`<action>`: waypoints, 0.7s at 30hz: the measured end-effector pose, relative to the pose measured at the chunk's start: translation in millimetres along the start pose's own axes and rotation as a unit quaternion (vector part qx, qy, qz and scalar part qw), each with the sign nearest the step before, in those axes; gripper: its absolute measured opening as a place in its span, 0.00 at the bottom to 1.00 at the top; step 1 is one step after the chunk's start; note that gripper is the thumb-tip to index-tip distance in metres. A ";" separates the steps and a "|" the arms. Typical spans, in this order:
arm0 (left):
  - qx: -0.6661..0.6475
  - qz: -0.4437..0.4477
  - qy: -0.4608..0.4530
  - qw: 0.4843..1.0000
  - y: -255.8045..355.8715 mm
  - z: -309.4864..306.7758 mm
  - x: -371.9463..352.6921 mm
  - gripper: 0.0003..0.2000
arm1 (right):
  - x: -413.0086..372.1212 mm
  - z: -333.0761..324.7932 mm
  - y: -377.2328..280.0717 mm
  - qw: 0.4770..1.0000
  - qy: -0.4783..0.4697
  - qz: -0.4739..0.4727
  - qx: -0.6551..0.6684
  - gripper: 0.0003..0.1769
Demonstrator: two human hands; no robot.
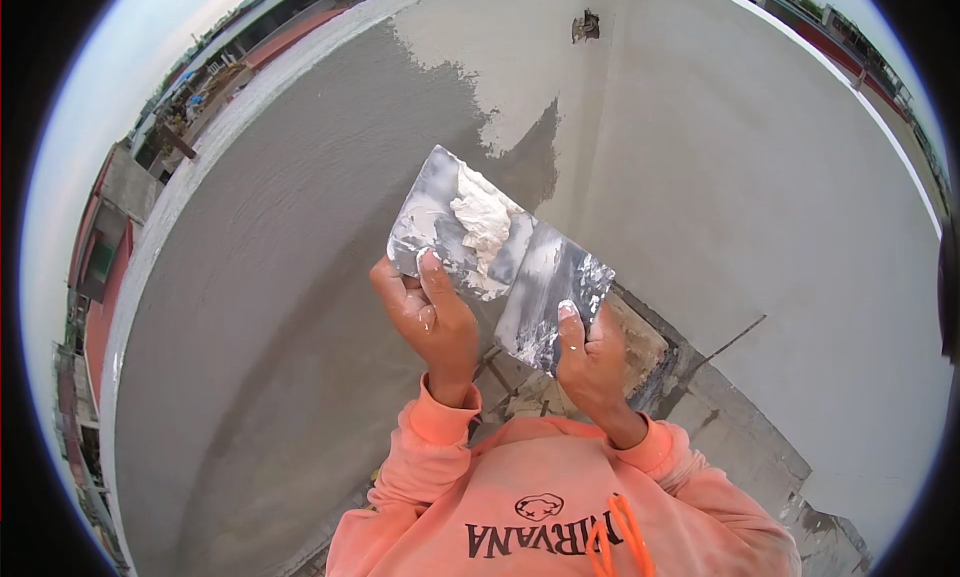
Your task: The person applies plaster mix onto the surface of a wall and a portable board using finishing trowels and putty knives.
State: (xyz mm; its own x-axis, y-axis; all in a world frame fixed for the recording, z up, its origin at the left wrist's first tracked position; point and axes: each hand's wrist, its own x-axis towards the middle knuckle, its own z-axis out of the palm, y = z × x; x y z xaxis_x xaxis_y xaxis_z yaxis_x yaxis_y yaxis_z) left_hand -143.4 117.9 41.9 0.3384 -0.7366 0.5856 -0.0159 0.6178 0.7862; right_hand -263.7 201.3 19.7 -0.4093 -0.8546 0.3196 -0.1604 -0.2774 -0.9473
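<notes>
My left hand (432, 312) is closed on a flat metal plastering blade (420, 217), thumb on its upper face. A thick lump of white putty (483, 217) lies on that blade. My right hand (592, 355) grips a second flat metal blade (545, 287), smeared with white, with the thumb on top. The two blades meet or overlap at their inner edges; which one lies on top is hard to tell. White putty spots cling to both thumbs. Behind the blades stands a wall (300, 207) with a darker grey coat over much of it.
A paler uncoated patch (490, 47) borders the dark coat near the corner, close to a small hole (586, 26). To the right is a light grey wall (760, 207). Below lie a stained board (640, 347) and a rough concrete floor (740, 427). Rooftops show beyond the wall tops.
</notes>
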 end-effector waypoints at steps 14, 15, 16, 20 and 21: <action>-0.013 -0.045 -0.101 0.994 -9.5 -15.8 -29.7 0.16 | 13.5 9.3 7.5 0.999 0.025 0.042 -0.002 0.10; -0.004 -0.044 -0.115 0.992 -11.9 -18.8 -32.7 0.16 | 15.9 10.2 9.6 0.999 0.031 0.036 0.002 0.10; 0.005 -0.042 -0.129 0.991 -16.6 -22.5 -36.7 0.17 | 18.5 9.8 10.0 0.998 0.023 0.056 0.009 0.11; -0.048 -0.084 -0.067 0.993 -20.8 -18.0 -40.5 0.18 | 18.9 2.1 13.0 0.992 -0.001 0.123 0.027 0.13; -0.060 -0.087 -0.049 0.993 -21.9 -15.4 -38.7 0.18 | 18.5 1.7 14.3 0.990 -0.005 0.136 0.029 0.14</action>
State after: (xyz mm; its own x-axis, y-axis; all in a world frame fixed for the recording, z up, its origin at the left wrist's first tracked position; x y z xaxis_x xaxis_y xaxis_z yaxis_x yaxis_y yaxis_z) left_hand -141.7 137.1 -1.0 0.2322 -0.8551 0.4635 0.1501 0.5023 0.8516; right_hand -272.1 180.8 12.0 -0.4204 -0.9058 0.0524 0.0073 -0.0611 -0.9981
